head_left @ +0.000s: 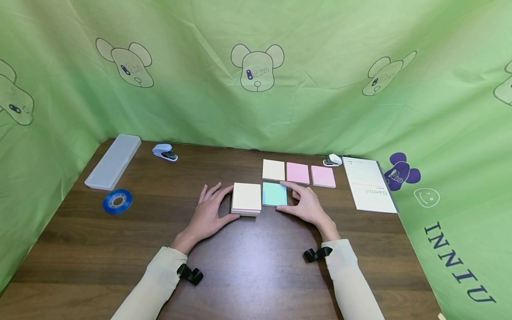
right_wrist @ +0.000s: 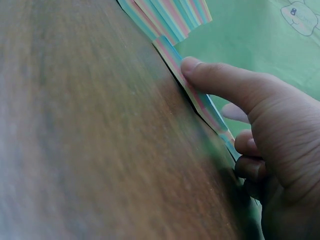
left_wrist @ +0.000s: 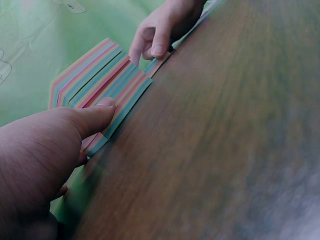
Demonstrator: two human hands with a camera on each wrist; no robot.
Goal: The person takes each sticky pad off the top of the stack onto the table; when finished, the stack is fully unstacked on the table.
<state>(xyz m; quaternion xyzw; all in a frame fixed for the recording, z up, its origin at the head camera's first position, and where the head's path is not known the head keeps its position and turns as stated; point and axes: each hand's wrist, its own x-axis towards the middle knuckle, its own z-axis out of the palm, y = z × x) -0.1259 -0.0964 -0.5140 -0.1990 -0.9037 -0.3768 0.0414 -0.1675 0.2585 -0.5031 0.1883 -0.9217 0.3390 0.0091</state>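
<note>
My left hand (head_left: 209, 214) holds a tall stack of sticky note pads (head_left: 246, 196) by its left side, thumb at the near face and index finger toward the back. A cream pad tops the stack, and striped coloured layers of the stack (left_wrist: 107, 82) show in the left wrist view. Just right of it lies a thin blue sticky note pad (head_left: 274, 194). My right hand (head_left: 307, 205) pinches that pad at its right end, thumb on the near edge and index finger at the far corner. The thumb (right_wrist: 215, 77) presses its striped edge in the right wrist view.
Behind the blue pad lie a cream pad (head_left: 274, 170) and two pink pads (head_left: 298, 173). A white stapler (head_left: 333, 160) and a notebook (head_left: 369, 184) are at right. A pale case (head_left: 114, 162), blue tape roll (head_left: 117, 201) and lavender stapler (head_left: 164, 152) are at left.
</note>
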